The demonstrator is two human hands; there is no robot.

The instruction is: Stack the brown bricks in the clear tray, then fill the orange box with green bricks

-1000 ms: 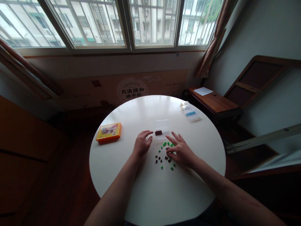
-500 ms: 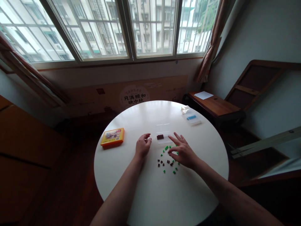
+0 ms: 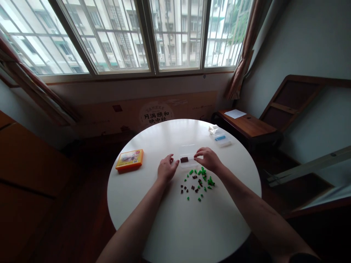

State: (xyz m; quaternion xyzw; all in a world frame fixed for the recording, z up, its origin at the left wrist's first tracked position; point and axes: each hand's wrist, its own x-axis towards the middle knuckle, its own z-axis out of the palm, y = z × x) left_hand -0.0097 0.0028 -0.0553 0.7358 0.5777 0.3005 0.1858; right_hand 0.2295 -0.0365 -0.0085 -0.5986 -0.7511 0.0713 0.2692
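Note:
A clear plastic case [image 3: 189,165] lies opened on the white table, a dark brown block [image 3: 184,159] in its left part. Just left of it rests my left hand [image 3: 166,168], fingers loosely curved and apart, holding nothing. At the case's right side is my right hand [image 3: 208,160]; its thumb and fingertips come together in a pinch, and whatever is between them is too small to make out. Nearer to me several small green building bricks [image 3: 210,181] are scattered, mixed with several small dark brown bricks [image 3: 192,187].
An orange-and-yellow box [image 3: 129,160] sits at the left of the round white table [image 3: 175,233]. Toward the back right is another clear case with a blue piece [image 3: 219,138]. A wooden bench [image 3: 252,126] with a white paper [image 3: 235,114] stands beyond, below the window.
My right hand has moved from above the loose bricks up to the case, its spread fingers now drawn into a pinch. More green bricks show. My left hand stays nearly in place.

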